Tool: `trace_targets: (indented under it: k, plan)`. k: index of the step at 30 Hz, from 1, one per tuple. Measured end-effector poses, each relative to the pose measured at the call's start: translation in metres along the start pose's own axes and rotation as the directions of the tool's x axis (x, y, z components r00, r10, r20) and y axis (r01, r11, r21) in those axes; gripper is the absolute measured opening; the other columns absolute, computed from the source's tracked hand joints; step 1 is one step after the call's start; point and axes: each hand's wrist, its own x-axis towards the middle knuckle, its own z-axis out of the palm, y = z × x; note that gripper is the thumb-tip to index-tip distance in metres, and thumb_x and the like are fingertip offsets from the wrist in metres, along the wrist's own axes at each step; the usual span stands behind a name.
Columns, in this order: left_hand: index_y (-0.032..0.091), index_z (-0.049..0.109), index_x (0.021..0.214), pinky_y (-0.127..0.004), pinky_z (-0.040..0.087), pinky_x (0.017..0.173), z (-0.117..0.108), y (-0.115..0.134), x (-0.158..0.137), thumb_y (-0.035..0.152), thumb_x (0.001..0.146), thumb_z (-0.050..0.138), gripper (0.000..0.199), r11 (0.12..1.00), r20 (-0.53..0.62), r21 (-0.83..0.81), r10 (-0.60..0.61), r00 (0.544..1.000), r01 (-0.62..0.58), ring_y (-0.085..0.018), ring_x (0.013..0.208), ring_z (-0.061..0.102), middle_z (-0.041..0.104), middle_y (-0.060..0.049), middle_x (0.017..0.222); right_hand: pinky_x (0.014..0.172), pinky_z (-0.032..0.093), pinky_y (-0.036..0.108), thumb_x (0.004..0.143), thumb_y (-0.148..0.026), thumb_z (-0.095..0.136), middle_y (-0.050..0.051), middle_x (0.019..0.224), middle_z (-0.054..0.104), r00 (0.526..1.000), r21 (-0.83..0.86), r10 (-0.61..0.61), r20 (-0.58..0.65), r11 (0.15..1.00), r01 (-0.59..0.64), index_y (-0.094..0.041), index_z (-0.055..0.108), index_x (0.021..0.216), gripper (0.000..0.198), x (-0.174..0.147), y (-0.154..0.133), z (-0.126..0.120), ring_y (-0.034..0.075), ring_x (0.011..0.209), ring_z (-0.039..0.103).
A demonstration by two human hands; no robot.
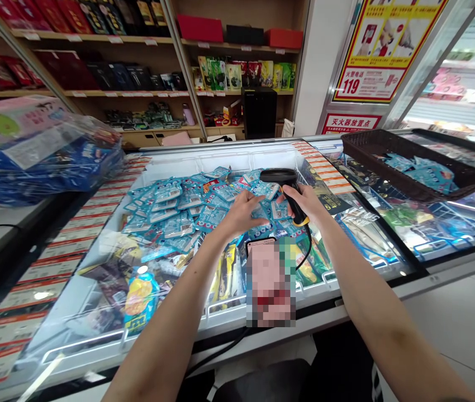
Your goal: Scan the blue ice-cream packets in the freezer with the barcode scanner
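Note:
My right hand [304, 202] is wrapped round the handle of a black barcode scanner [280, 177] with a yellow trim and a cord running down from it. Left of it, my left hand [245, 215] has its fingers spread over a heap of blue packets [179, 206], with nothing visible in its grasp. I cannot tell whether its fingertips touch them. The heap covers the glass top of a freezer [115, 312]. Below both hands lies a phone [265, 268], its screen partly blurred out.
At left sits a plastic-wrapped stack of boxes [32, 145]. A dark brown basket [413, 167] with several blue packets stands at right. Frozen goods show under the glass. Stocked shelves [115, 92] line the back, and a black cord [221, 350] crosses the freezer's front edge.

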Motion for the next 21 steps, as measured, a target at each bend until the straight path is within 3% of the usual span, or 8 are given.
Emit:
trace_targets:
  k: [5, 9, 14, 18, 21]
  plan:
    - [0.022, 0.070, 0.097, -0.036, 0.044, 0.082, -0.010, -0.007, 0.001, 0.040, 0.071, 0.073, 0.032, 0.984, -0.103, -0.089, -0.162, 0.981, 0.153, -0.023, 0.089, 0.053, 0.050, -0.007, 0.097, 0.034, 0.045, 0.024, 0.073, -0.065, 0.067, 0.008, 0.082, 0.073, 1.000, 0.003, 0.011, -0.014, 1.000, -0.010, -0.018, 0.060, 0.084, 0.049, -0.001, -0.001, 0.001, 0.011, 0.040, 0.055]
    - [0.021, 0.068, 0.081, -0.030, 0.043, 0.071, -0.017, -0.020, -0.001, 0.030, 0.066, 0.076, 0.019, 0.975, -0.114, -0.135, -0.193, 0.975, 0.178, -0.019, 0.078, 0.054, 0.060, -0.006, 0.089, 0.035, 0.045, 0.025, 0.075, -0.063, 0.066, 0.008, 0.084, 0.072, 1.000, 0.020, -0.011, -0.002, 1.000, 0.011, -0.018, 0.060, 0.088, 0.047, -0.005, -0.005, 0.001, 0.011, 0.040, 0.055]
    - [0.022, 0.070, 0.086, -0.026, 0.040, 0.058, -0.029, -0.027, -0.009, 0.029, 0.065, 0.075, 0.023, 0.956, 0.028, -0.218, -0.194, 0.981, 0.195, -0.017, 0.064, 0.057, 0.067, -0.004, 0.079, 0.035, 0.044, 0.024, 0.075, -0.062, 0.067, 0.008, 0.085, 0.072, 1.000, 0.034, -0.022, 0.005, 0.999, 0.022, -0.017, 0.060, 0.086, 0.047, -0.006, -0.006, 0.002, 0.010, 0.041, 0.055]
    - [0.023, 0.071, 0.098, -0.029, 0.047, 0.069, -0.042, -0.021, -0.015, 0.040, 0.072, 0.069, 0.031, 0.967, 0.234, -0.125, -0.191, 0.953, 0.224, -0.021, 0.083, 0.065, 0.072, -0.005, 0.096, 0.034, 0.043, 0.023, 0.073, -0.062, 0.069, 0.006, 0.082, 0.072, 1.000, 0.048, -0.013, -0.022, 0.999, 0.014, -0.018, 0.060, 0.087, 0.048, -0.004, -0.004, 0.003, 0.010, 0.039, 0.054]
    - [0.022, 0.071, 0.098, -0.030, 0.048, 0.074, -0.049, -0.017, -0.017, 0.044, 0.076, 0.063, 0.032, 0.962, 0.314, -0.067, -0.230, 0.921, 0.263, -0.021, 0.089, 0.064, 0.072, -0.005, 0.104, 0.034, 0.042, 0.024, 0.075, -0.060, 0.068, 0.007, 0.083, 0.072, 0.999, 0.069, -0.035, -0.002, 0.997, 0.035, -0.018, 0.061, 0.088, 0.045, -0.005, -0.005, 0.003, 0.010, 0.041, 0.055]
